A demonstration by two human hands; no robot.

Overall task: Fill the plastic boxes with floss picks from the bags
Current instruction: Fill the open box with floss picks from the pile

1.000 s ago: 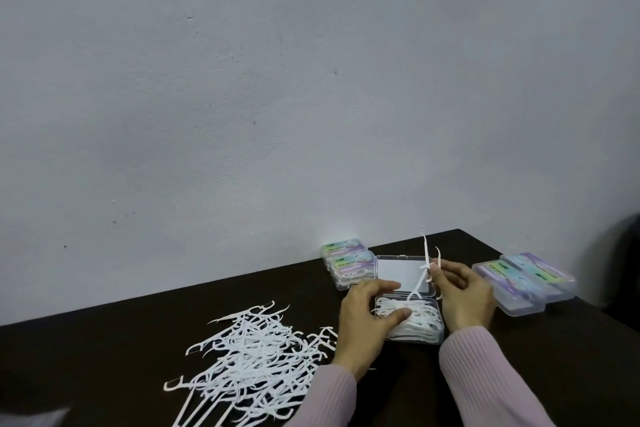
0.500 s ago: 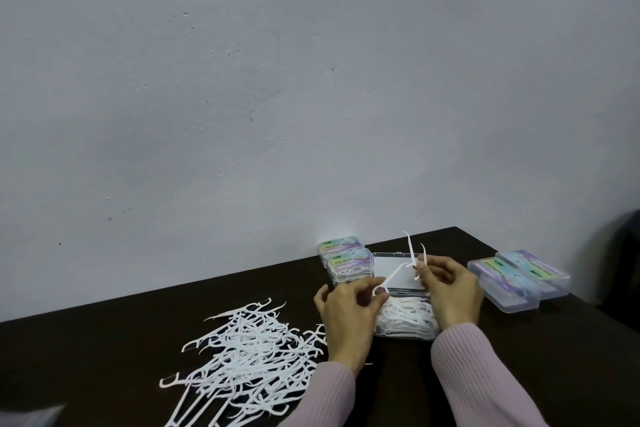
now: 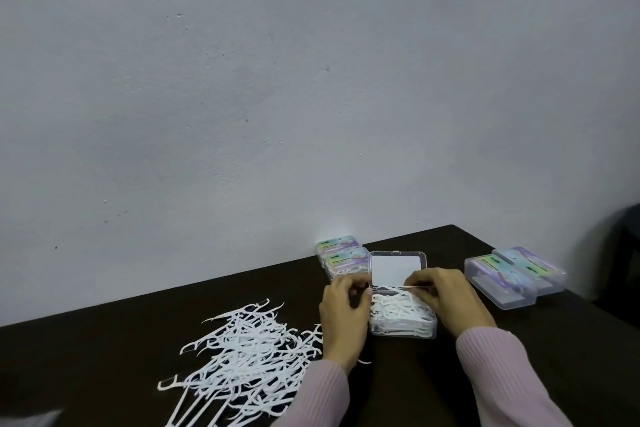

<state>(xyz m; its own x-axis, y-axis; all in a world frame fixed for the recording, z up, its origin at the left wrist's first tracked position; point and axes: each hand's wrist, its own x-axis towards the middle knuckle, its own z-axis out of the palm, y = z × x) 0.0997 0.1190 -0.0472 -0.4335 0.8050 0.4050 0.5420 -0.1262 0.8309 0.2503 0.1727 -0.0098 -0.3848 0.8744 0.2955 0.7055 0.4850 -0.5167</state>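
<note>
On the dark bench (image 3: 104,340), an open plastic box (image 3: 401,317) brims with floss picks. Right hand (image 3: 446,298) pinches one pick (image 3: 398,287) over it; left hand (image 3: 344,309) curls beside the box, grip unclear.

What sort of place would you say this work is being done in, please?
Probably a plain room used for hand packing: a dark table against a bare grey wall, a loose pile of floss picks, labelled plastic boxes.
</note>
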